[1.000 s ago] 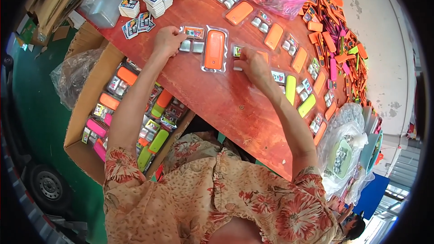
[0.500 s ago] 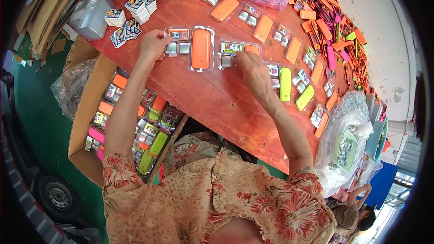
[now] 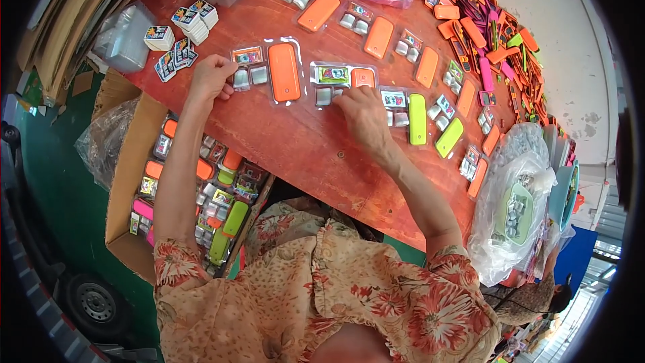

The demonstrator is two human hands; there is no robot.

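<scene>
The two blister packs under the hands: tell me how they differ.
The left pack shows a full, uncovered orange case; the right pack shows only the top of its orange case, the right hand covering its lower edge. The left hand touches the left pack's side. Both are clear, on the red table.

The table (image 3: 295,154) is red-brown painted wood, matt and scuffed. The blister pack (image 3: 269,70) under the left hand (image 3: 209,77) is clear glossy plastic over a smooth orange plastic shell. The pack (image 3: 336,81) at the right hand (image 3: 363,114) shines the same, with small silvery metal-looking pieces inside. The box (image 3: 121,181) is plain brown cardboard, matt. The bags (image 3: 504,215) are thin, crinkled plastic film. The sleeve (image 3: 178,262) is soft printed cloth.
</scene>
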